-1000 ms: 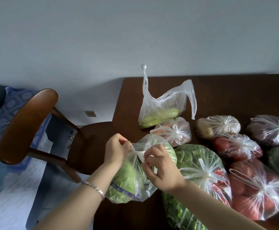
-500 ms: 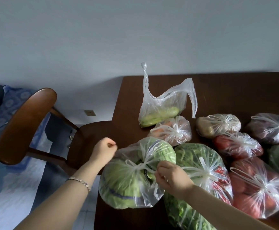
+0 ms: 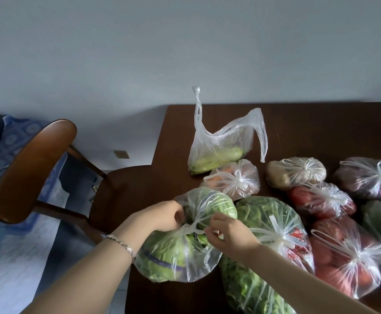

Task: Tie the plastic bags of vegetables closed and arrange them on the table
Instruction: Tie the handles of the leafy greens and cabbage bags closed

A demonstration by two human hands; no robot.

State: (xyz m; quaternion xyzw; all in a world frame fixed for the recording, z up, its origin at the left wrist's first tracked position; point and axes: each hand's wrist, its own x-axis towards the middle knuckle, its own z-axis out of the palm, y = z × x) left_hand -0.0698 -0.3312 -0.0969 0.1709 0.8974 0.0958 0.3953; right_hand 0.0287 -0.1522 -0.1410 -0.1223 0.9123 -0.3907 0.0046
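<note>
At table [image 3: 309, 123] edge, clear cabbage bag [image 3: 180, 250], handles knotted, both hands pinching

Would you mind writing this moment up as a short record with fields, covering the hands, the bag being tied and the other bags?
Setting: dark wooden table, wooden chair at its left
Left hand: pinching one handle of the cabbage bag
Right hand: pinching the other handle at the knot
Bag in work: sits at the table's near left edge, knot forming on top
Untied: cucumber bag, handles standing loose
Already tied: carrot bag, potato bag, leafy greens bag, several red vegetable bags at the right
</note>
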